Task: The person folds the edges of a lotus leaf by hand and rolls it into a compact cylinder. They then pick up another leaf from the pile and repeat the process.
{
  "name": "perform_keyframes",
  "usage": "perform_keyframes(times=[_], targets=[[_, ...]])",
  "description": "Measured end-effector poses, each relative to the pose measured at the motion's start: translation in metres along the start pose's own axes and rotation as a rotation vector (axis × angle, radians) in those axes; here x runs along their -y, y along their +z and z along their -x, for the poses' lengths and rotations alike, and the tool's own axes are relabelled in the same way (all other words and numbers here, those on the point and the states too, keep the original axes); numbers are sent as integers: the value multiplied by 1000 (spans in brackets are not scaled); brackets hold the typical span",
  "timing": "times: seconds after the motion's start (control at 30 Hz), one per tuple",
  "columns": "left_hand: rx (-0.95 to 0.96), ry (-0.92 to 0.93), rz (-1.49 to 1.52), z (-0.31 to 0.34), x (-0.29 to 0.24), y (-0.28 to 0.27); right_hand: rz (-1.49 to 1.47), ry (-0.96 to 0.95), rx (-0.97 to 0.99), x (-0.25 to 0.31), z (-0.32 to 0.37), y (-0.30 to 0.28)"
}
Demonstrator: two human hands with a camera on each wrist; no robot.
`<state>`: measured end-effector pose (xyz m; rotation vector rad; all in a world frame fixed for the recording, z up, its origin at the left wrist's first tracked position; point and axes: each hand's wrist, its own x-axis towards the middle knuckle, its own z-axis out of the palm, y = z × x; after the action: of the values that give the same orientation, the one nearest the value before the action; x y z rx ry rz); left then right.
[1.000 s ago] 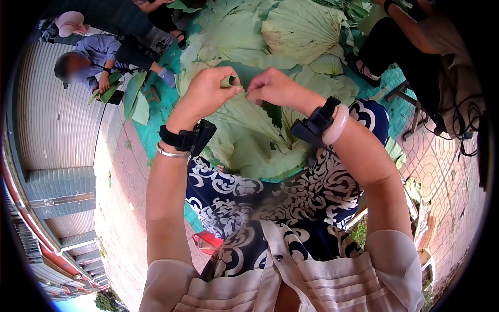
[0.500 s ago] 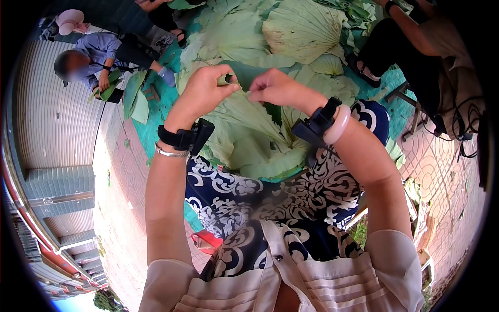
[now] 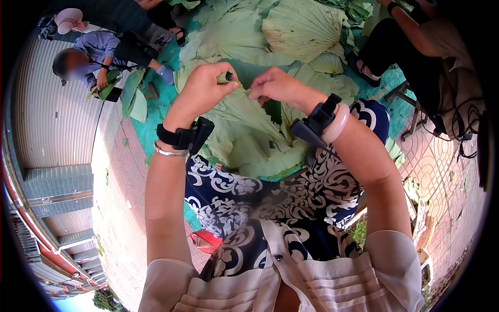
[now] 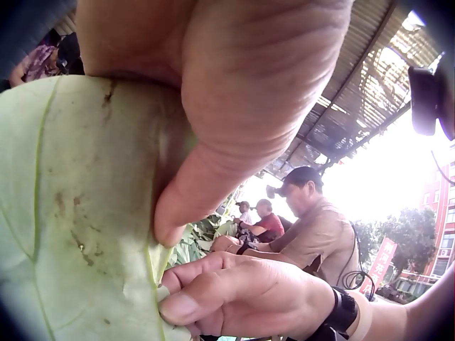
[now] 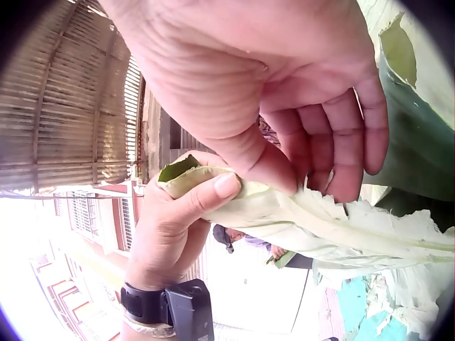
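Note:
In the head view, a pale green lotus leaf hangs from my hands, its upper end folded into a roll. My left hand grips that roll, with the thumb along its side and the fingers behind it. Opposite, my right hand pinches the leaf's edge between thumb and fingertips. The right wrist view shows this edge ragged and torn, running beneath the fingertips. In the left wrist view, the broad veined leaf face fills the left side, with brown specks on it.
A pile of large lotus leaves lies ahead on a teal sheet. One person sits at the left holding leaves; another sits at the right beside a small stool. A red item lies by the left thigh.
Both hands keep hold of the leaf in nearly the same place. The left hand has shifted slightly upward, and the right hand's fingers have moved a little at the leaf's edge.

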<state>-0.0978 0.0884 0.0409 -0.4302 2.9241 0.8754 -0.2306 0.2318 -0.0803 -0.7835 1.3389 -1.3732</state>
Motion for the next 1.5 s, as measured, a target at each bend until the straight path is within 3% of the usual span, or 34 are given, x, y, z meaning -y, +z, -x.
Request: perform_keyframes(times=[0.23, 0.53, 0.73, 0.93, 1.23, 1.5], targets=[[2, 8, 19, 1, -2, -2, -72, 115, 3, 8, 3, -3], [-35, 48, -19, 3, 5, -4, -8, 83, -16, 5, 1, 1], [-20, -1, 11, 3, 8, -4, 337, -31, 33, 12, 6, -1], [-42, 49, -18, 2, 10, -4, 198, -56, 27, -3, -2, -2], [-24, -17, 22, 4, 3, -5, 5, 33, 18, -11, -8, -1], [-28, 32, 5, 2, 6, -7, 85, 65, -47, -4, -4, 0]])
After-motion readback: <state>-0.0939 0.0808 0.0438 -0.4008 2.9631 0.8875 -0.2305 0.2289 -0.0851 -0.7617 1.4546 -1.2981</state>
